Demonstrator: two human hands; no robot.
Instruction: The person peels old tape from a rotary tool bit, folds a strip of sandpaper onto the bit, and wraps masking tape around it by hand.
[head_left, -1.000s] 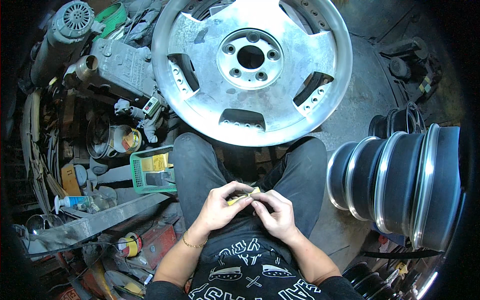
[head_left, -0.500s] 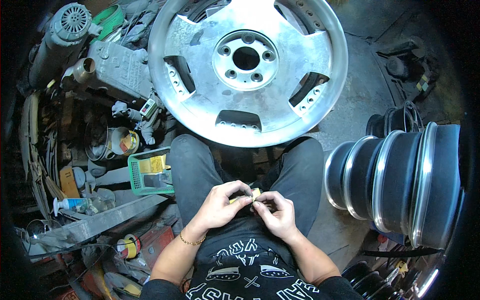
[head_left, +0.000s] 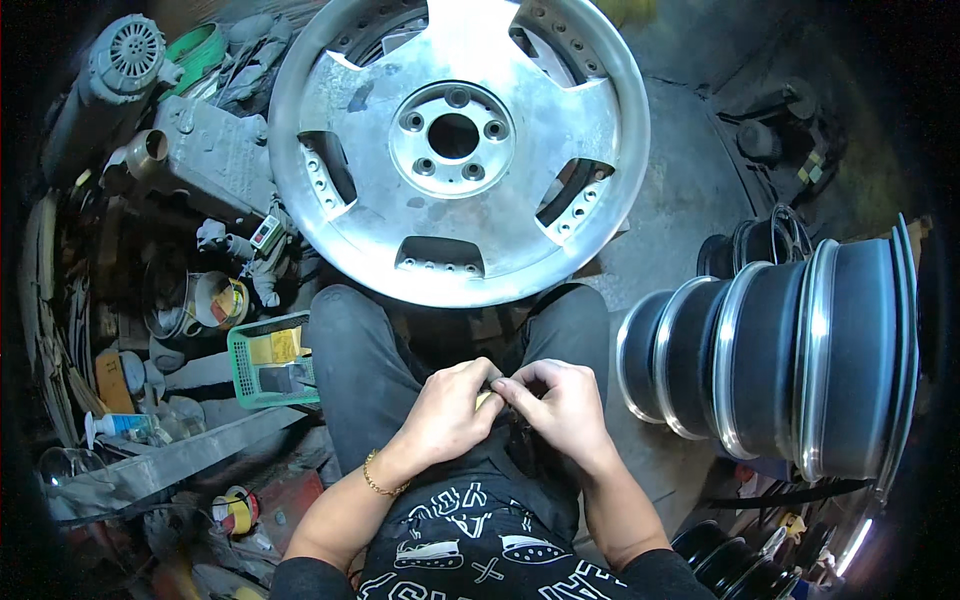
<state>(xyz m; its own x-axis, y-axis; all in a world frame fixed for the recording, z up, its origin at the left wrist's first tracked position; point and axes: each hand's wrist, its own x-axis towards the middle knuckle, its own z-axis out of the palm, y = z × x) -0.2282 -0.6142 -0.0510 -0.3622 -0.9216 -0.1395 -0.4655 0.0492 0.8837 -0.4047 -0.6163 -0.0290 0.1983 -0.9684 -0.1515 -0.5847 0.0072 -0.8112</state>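
Both hands meet over my lap, fingers pinched together. Between the fingertips a small folded yellow piece, which looks like sandpaper, shows only as a sliver; the fingers hide the rest. My left hand is closed on it from the left, with a gold bracelet at the wrist. My right hand is closed against the same piece, thumb and fingertips touching the left fingertips. Beyond my knees lies a large bare-metal wheel rim, face up, with a round hub hole and several openings; neither hand touches it.
A green basket with yellow and grey sheets stands beside my left knee. To the right, several wheel barrels with dark walls and shiny lips stand in a row. A motor and a dusty grey metal housing sit at the far left.
The surroundings have shifted left in the picture as the view turned. My fingers have drawn closer together, and less of the yellow piece shows than before.
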